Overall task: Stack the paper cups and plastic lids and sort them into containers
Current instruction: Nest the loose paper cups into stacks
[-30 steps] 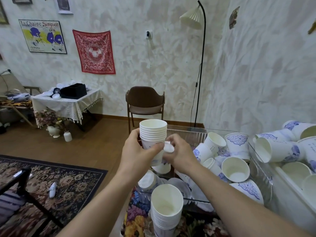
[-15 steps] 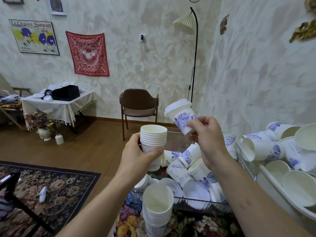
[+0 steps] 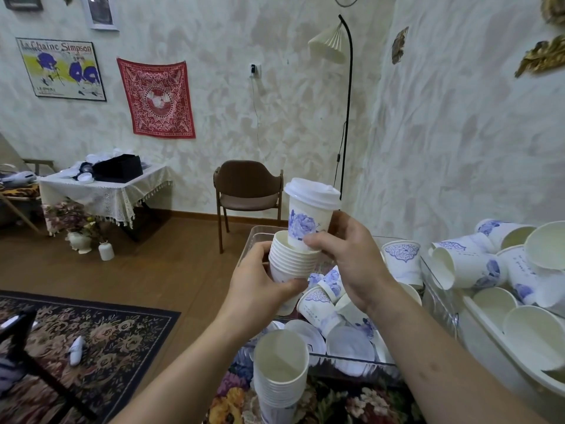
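Observation:
My left hand (image 3: 260, 286) grips a stack of nested white paper cups (image 3: 292, 260) held upright in mid-air. My right hand (image 3: 351, 258) holds a lidded cup (image 3: 308, 218) with a blue flower print, its base sitting inside the top cup of that stack. A white plastic lid (image 3: 313, 191) caps it. Below the hands, a clear plastic bin (image 3: 351, 361) holds loose cups and flat white lids. A second stack of cups (image 3: 279, 374) stands at the bottom centre on a floral cloth.
A white tray (image 3: 489, 325) at the right is piled with loose cups lying on their sides. A brown chair (image 3: 247, 191) and a floor lamp (image 3: 345, 102) stand behind. A patterned rug (image 3: 91, 338) covers the floor at left.
My right hand lifted a lidded cup out of the bin, carried it left and lowered its base into the top of the stack in my left hand.

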